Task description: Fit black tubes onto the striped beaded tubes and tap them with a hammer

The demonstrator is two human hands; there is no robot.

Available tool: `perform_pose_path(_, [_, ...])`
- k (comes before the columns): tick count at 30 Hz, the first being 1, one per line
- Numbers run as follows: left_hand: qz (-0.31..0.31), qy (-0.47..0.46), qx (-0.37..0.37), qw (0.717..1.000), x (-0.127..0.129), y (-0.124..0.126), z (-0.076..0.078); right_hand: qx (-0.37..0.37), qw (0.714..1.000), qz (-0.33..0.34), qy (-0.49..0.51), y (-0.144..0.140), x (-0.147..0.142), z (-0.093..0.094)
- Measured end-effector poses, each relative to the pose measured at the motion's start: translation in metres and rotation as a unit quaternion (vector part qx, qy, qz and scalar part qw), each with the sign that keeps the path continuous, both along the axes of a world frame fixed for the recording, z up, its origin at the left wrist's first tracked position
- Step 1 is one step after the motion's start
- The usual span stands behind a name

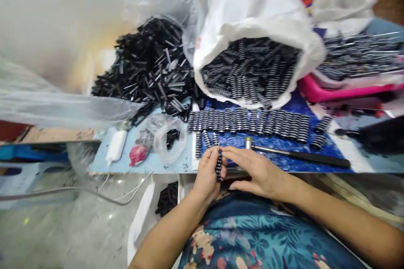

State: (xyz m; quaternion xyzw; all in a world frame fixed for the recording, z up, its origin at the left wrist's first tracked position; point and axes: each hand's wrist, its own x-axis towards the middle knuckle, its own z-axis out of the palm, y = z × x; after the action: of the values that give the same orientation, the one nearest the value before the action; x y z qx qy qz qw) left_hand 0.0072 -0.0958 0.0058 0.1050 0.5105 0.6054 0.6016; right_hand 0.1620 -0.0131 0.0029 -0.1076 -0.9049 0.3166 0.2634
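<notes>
Left hand [208,173]: forearm rising from lower left, fingers curled in a closed grip, thumb uppermost. Right hand [255,171]: forearm entering from lower right, palm down, fingers extended leftward, fingertips meeting the left hand.

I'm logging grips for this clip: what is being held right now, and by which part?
The left hand holds a striped black-and-white piece upright, fingers around its middle. The right hand touches it from the side; whether it has a grip cannot be told.
</notes>
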Motion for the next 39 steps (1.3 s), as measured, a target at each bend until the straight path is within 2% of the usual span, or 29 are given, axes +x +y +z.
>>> perform_pose_path(2, [0.055, -0.002, -0.019, 0.998, -0.024, -0.020, -0.005, -0.047, 0.998, 0.026, 0.021, 0.008, -0.031, 0.000])
perform_pose_path(4, [0.105, 0.006, -0.026, 0.994, -0.044, -0.038, -0.009, -0.035, 0.998, 0.026, 0.036, 0.013, -0.073, 0.000])
perform_pose_path(6, [0.155, 0.012, -0.039, 0.987, -0.061, -0.051, -0.012, 0.031, 0.997, 0.058, -0.033, 0.015, -0.123, -0.001])
perform_pose_path(8, [0.196, 0.012, -0.055, 0.979, -0.073, -0.061, -0.014, 0.114, 0.979, 0.069, -0.154, 0.015, -0.174, -0.004])
perform_pose_path(10, [0.214, 0.011, -0.061, 0.975, -0.083, -0.067, -0.015, 0.178, 0.952, 0.057, -0.244, 0.013, -0.217, -0.009])
perform_pose_path(12, [0.216, 0.011, -0.057, 0.975, -0.091, -0.072, -0.017, 0.201, 0.938, 0.048, -0.279, 0.011, -0.246, -0.017])
perform_pose_path(15, [0.211, 0.003, -0.048, 0.976, -0.098, -0.075, -0.020, 0.209, 0.932, 0.049, -0.291, 0.011, -0.262, -0.030])
perform_pose_path(18, [0.204, -0.010, -0.036, 0.978, -0.100, -0.074, -0.025, 0.216, 0.929, 0.055, -0.294, 0.015, -0.259, -0.037])
perform_pose_path(24, [0.194, -0.013, -0.030, 0.980, -0.099, -0.073, -0.029, 0.199, 0.940, 0.062, -0.270, 0.020, -0.241, -0.025])
perform_pose_path(26, [0.196, -0.010, -0.024, 0.980, -0.100, -0.075, -0.028, 0.114, 0.969, 0.054, -0.212, 0.017, -0.228, -0.022])
perform_pose_path(28, [0.198, -0.005, -0.016, 0.980, -0.099, -0.075, -0.026, -0.079, 0.988, 0.049, -0.121, 0.014, -0.212, -0.023])
perform_pose_path(29, [0.198, -0.002, -0.013, 0.980, -0.098, -0.075, -0.025, -0.198, 0.976, 0.048, -0.077, 0.012, -0.204, -0.025])
perform_pose_path(31, [0.192, -0.001, -0.009, 0.981, -0.095, -0.072, -0.023, -0.400, 0.915, 0.035, -0.033, 0.008, -0.189, -0.029])
perform_pose_path(33, [0.177, -0.003, -0.004, 0.984, -0.091, -0.069, -0.021, -0.532, 0.847, 0.006, -0.021, 0.005, -0.179, -0.031])
perform_pose_path(36, [0.147, 0.001, 0.006, 0.989, -0.084, -0.064, -0.018, -0.640, 0.768, -0.027, 0.009, 0.001, -0.168, -0.027])
perform_pose_path(39, [0.121, 0.007, 0.017, 0.992, -0.078, -0.059, -0.016, -0.693, 0.718, -0.042, 0.043, -0.007, -0.163, -0.021])
